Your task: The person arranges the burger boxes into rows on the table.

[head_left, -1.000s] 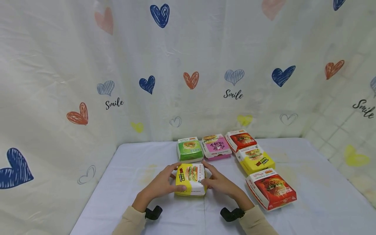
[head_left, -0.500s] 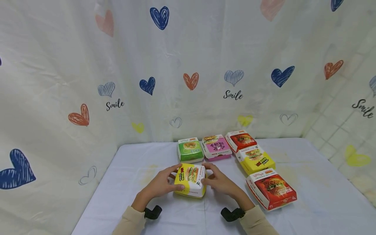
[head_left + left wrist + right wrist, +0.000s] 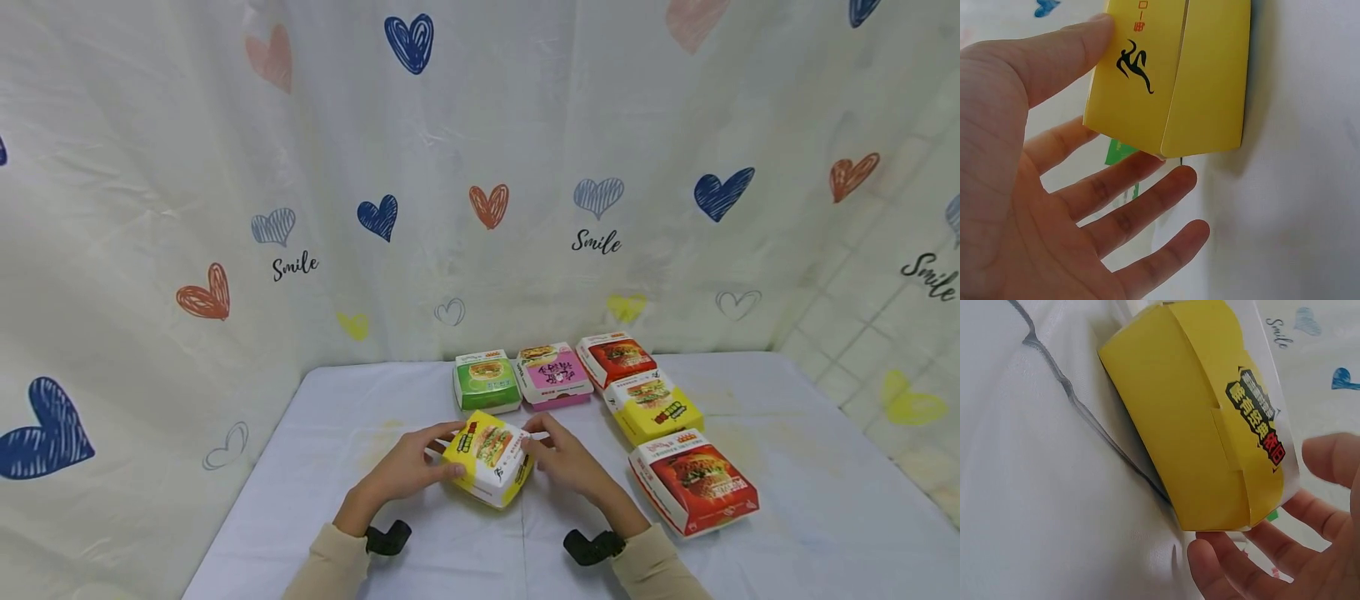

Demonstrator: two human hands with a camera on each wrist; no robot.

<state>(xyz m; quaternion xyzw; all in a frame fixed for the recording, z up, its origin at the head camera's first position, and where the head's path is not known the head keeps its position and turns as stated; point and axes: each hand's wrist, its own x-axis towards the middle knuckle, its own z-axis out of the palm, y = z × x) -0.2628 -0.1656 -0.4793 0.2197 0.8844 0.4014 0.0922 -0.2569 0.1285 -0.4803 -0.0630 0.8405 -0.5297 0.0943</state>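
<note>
Thumb and index on the left grip (image 3: pixel 411 462) look clamped on the left end of the yellow box (image 3: pixel 491 462), other fingers fanned out loose. The right grip (image 3: pixel 568 461) brackets the right end, about as wide as that corner, thumb up by the top edge; can't tell how hard it's pressing. So the yellow box is between the two, skewed over the bench (image 3: pixel 420 567), and I can't tell if its underside is fully down.

Seems the step is angling it. I'd go equally light on both sides, hold at the corners and not lean on the lid, since card probably dents.

Red box (image 3: pixel 697 483) is well off to the yellow box's right. Just behind the yellow box is the green box (image 3: pixel 487 382), so mind that when swinging the back corner. Pink box (image 3: pixel 555 375) sits behind and to the right.
</note>
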